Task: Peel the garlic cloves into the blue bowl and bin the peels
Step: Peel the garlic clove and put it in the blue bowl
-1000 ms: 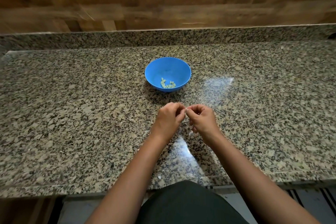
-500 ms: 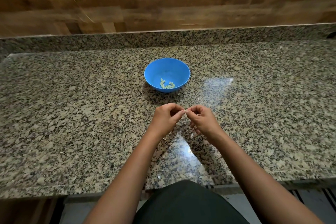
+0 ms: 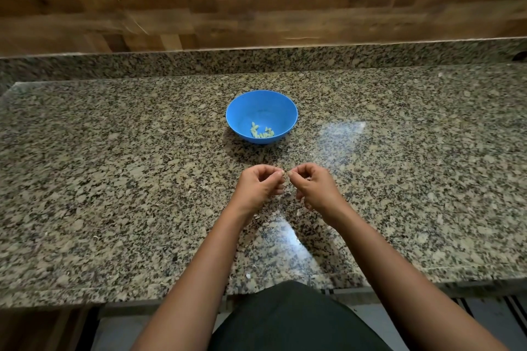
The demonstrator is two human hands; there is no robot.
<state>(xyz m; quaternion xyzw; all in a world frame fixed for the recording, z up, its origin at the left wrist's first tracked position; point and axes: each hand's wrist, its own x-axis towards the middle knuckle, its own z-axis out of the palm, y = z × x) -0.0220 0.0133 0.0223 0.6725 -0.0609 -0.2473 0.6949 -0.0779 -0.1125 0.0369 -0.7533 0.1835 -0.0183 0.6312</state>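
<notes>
Near of the bowl [image 3: 248, 111], left hand [image 3: 261, 185] and right hand [image 3: 312, 186], fingers curled, pinch something tiny, likely a clove; slippery, it could drop onto the counter [image 3: 114, 179].

On the near side of the blue bowl [image 3: 261, 105], the left hand [image 3: 259, 188] and right hand [image 3: 315, 188] have drawn apart at the fingertips. Half a second ago their pinched thumbs and forefingers met; now a narrow gap shows between them. A small pale piece [image 3: 281, 172] now sits in the left pinch, clear of the right fingers.
</notes>
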